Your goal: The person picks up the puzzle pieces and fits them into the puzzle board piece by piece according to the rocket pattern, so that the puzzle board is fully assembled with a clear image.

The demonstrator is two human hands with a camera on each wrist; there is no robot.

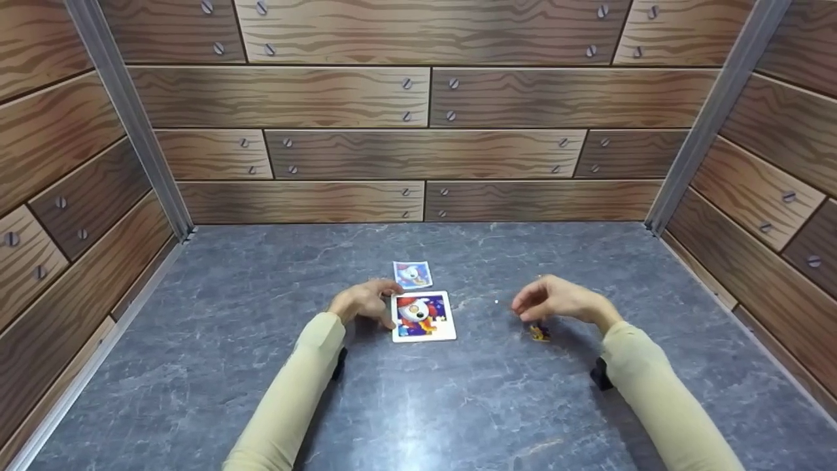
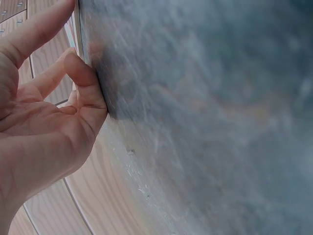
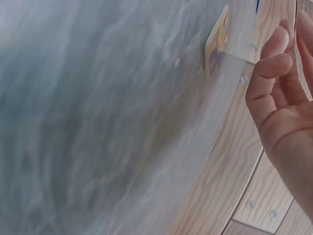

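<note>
A small picture puzzle board (image 1: 422,317) with a white frame and a cartoon character lies flat on the grey table; white patches show at its right side. My left hand (image 1: 368,301) is at its left edge, index fingertip at the top corner and thumb lower down. In the left wrist view this hand (image 2: 54,107) has its other fingers bent against the tabletop. My right hand (image 1: 556,299) hovers over loose yellow and dark puzzle pieces (image 1: 539,332), thumb and fingertips near each other. In the right wrist view nothing shows in this hand (image 3: 283,93), above a purple and yellow piece (image 3: 216,44).
A picture card (image 1: 412,275) with a similar character lies just behind the board. A tiny white speck (image 1: 496,301) is on the table between the board and my right hand. Wood-patterned walls (image 1: 418,154) enclose the grey marbled table (image 1: 261,392) at the back and both sides.
</note>
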